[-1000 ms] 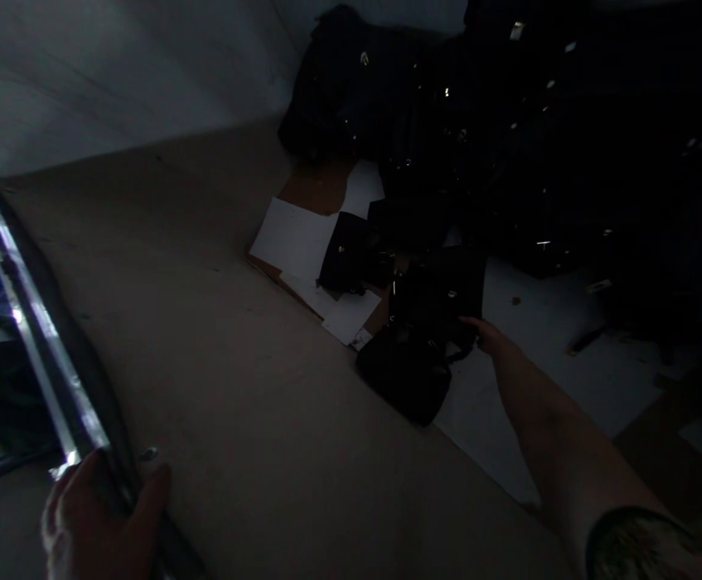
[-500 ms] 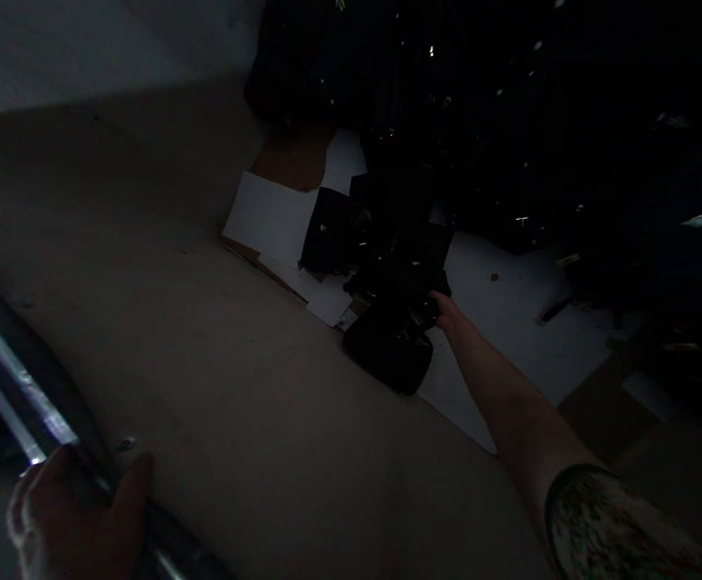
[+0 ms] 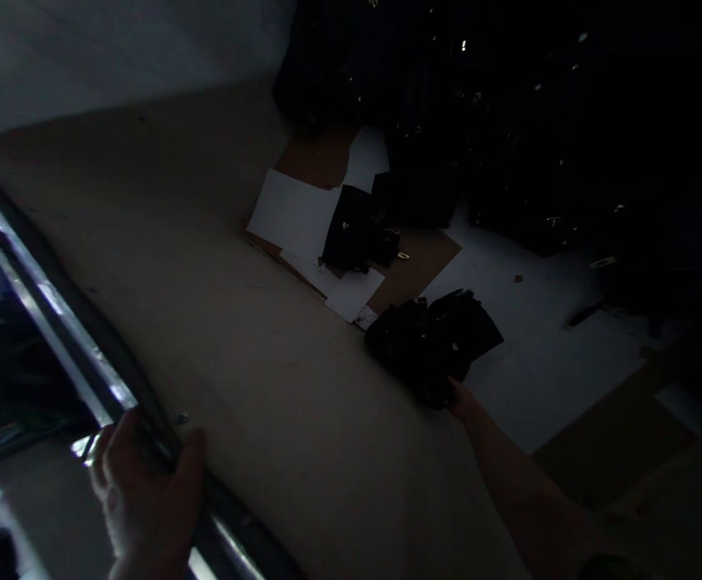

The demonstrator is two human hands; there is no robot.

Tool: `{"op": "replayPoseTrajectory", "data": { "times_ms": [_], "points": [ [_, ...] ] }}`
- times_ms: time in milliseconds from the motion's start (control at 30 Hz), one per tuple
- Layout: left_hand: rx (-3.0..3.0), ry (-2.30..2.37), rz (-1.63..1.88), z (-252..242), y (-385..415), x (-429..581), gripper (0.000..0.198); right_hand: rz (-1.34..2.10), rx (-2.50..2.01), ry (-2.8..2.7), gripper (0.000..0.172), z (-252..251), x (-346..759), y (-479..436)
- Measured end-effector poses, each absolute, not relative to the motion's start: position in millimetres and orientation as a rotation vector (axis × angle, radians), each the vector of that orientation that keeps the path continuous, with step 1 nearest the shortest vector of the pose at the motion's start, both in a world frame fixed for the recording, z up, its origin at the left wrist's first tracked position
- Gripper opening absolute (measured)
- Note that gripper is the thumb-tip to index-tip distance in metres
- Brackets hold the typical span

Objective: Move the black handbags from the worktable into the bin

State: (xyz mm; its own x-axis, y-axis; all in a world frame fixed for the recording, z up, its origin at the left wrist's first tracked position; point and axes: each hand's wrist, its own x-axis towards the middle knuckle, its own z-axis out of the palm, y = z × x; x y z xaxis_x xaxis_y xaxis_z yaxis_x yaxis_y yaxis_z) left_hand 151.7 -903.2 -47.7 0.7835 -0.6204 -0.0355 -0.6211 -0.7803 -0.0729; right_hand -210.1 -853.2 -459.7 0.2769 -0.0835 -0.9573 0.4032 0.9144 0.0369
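Observation:
In the dim light my left hand (image 3: 150, 495) is wrapped around a shiny metal frame edge (image 3: 78, 342) with a dark rubber strip along it. My right hand (image 3: 458, 396) reaches out on the right and grips the near end of a black bag (image 3: 405, 342). A dark flap spreads from the far side of that bag; whether it is one bag or more I cannot tell. My right fingers are mostly hidden behind the black material. Farther off, another black bag (image 3: 347, 229) with a small metal stud lies on white sheets.
White sheets (image 3: 293, 211) and brown cardboard (image 3: 426, 262) cover part of the beige floor (image 3: 235, 354). A large dark heap (image 3: 508, 137) with glinting metal bits fills the upper right. A pale wall (image 3: 114, 52) stands at upper left.
My right hand has drawn the black bag nearer, away from the other bags, baring cardboard beneath. The view has shifted left; my left hand stays on the frame edge.

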Motion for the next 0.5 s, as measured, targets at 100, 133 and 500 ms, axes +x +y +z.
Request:
{"op": "replayPoseTrajectory", "data": {
  "times_ms": [100,133,500],
  "points": [
    [-2.902,0.997,0.02,-47.0,-903.5,149.9,0.085,-0.333,0.278,1.264,0.017,-470.6,-205.0,-863.7],
    [-2.91,1.004,0.023,-47.6,-902.4,150.7,0.083,-0.33,0.27,1.269,0.016,-473.2,-204.8,-866.3],
    [-2.951,1.035,0.042,-47.4,-897.5,148.8,0.077,-0.206,0.183,1.354,0.016,-497.7,-212.8,-880.1]
  ]
}}
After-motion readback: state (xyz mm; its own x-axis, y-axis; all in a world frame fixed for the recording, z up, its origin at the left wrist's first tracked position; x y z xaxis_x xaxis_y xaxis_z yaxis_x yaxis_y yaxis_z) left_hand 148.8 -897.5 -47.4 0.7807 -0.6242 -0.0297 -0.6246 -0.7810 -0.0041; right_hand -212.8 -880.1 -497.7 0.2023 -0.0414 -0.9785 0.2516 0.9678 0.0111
